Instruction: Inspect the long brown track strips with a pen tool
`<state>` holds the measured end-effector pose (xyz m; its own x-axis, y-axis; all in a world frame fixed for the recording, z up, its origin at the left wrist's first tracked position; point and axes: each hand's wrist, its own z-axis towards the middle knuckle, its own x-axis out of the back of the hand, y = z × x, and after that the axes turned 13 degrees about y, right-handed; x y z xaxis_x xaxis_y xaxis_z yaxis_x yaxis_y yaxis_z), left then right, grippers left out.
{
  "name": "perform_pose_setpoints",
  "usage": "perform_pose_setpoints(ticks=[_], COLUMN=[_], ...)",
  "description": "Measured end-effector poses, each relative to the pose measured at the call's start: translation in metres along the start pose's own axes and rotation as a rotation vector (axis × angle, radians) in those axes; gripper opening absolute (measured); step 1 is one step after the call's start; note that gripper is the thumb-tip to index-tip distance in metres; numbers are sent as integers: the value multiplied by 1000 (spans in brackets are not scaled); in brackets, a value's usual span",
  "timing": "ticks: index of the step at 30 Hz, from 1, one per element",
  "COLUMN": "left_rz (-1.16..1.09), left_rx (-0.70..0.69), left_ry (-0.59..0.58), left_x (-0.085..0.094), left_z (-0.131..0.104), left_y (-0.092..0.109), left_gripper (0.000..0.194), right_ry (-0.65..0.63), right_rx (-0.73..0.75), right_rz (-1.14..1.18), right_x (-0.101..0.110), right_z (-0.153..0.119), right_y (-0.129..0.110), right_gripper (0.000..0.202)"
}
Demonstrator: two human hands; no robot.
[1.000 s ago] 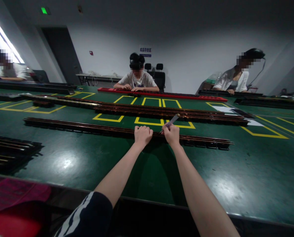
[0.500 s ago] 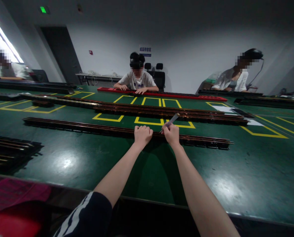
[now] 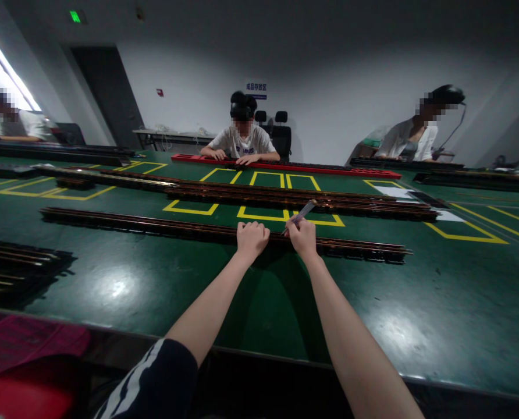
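A long dark strip with copper-coloured lines along it (image 3: 155, 226) lies crosswise on the green table in front of me. My left hand (image 3: 253, 240) is closed over its middle, knuckles up, fingertips hidden behind the hand. Just to the right, my right hand (image 3: 302, 237) grips a slim grey tool (image 3: 304, 212) like a pen. The tool's thin tip points down at the strip between my two hands, and its upper end leans to the right. Whether the tip touches the strip is too small to tell.
Behind lies a bundle of similar strips (image 3: 285, 195); another stack (image 3: 15, 265) is near the left edge. Yellow tape outlines (image 3: 263, 216) mark the green table (image 3: 364, 302). Across it a person (image 3: 242, 139) works at a red tray (image 3: 329, 169). Other people sit left and right.
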<state>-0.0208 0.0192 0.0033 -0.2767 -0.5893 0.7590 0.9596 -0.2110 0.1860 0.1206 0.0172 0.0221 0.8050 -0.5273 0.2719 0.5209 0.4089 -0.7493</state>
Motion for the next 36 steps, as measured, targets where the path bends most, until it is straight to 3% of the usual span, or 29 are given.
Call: perform_pose_setpoints(ticks=[36], left_rz=[-20], left_rx=[-5], left_ry=[14], left_x=[0], left_z=[0], left_y=[-1], left_gripper=[47], right_ry=[10], right_rx=[9], right_rz=[-6], right_x=[1], right_z=[-1], right_y=[-3], right_gripper=[27])
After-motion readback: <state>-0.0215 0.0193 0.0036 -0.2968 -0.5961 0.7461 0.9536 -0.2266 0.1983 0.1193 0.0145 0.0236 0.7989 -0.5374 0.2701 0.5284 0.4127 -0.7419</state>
